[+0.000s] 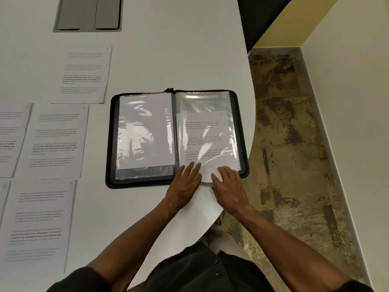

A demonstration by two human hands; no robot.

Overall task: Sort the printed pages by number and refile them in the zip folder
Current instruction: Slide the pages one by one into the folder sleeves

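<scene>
My flat, open hands [185,186] [228,186] press a printed page [205,133] half-sleeved in the open folder [111,144], lower centre

Glossy, crinkled clear plastic sleeves [145,131] in the black zip folder [109,144]; matt paper pages [56,142]; smooth table [168,49].

I see bare tabletop [189,49] beyond the open zip folder [176,135], free for passing. Left, loose printed pages [56,142] crowd the surface; the edge falls just right.
</scene>
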